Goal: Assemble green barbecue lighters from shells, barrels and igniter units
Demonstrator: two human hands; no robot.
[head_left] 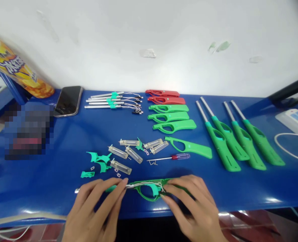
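Observation:
An open green lighter shell lies at the table's front edge, with a turquoise trigger and thin white wires in it. My left hand is closed around the metal nozzle tube, whose tip sticks out to the left. With fingertips at the shell's handle end, my right hand grips the shell near a small black part. My right fingers partly cover the handle. Beyond my hands lie several clear fuel tanks, turquoise triggers and a screwdriver beside small screws.
Nozzle tubes with wires lie at the back, left of red shell halves and green shell halves. Several assembled lighters lie to the right. A phone, a drink bottle and a power strip stand at the sides.

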